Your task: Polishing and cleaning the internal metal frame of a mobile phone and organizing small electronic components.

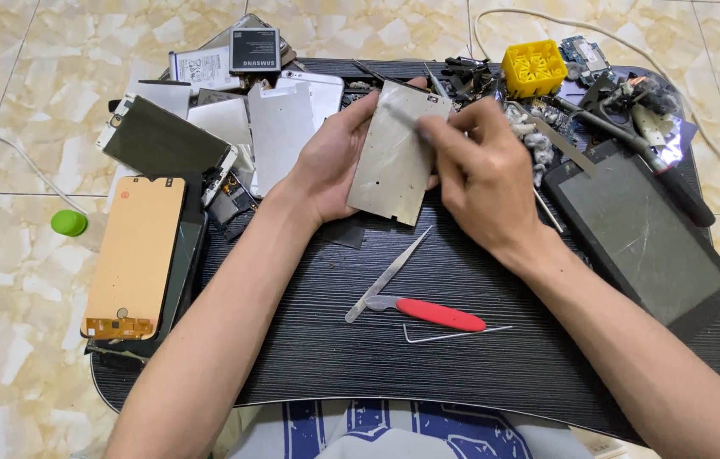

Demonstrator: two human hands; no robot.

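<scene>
My left hand [330, 161] grips the thin grey rectangular metal plate [394, 157] by its left edge, mid-table, far side. My right hand [479, 166] pinches a slim tool whose tip I cannot make out against its top. The plate looks light, stiff and sharp-edged, so holding it by the edges seems safest.

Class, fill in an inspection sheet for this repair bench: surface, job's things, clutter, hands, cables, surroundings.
Surface: dark ribbed tabletop, crowded along the back.
Job's things: grey metal plate, tilted, held above the table.
Clutter: tweezers, red-handled tool, bent wire, orange-backed screen panel, dark tablet, yellow plastic block.
Hands: left hand grips the plate's left edge; right hand presses a thin tool, mostly hidden, on its upper face.
Cables: white cable on the floor behind.
Surroundings: beige marbled floor tiles; green cap.
</scene>
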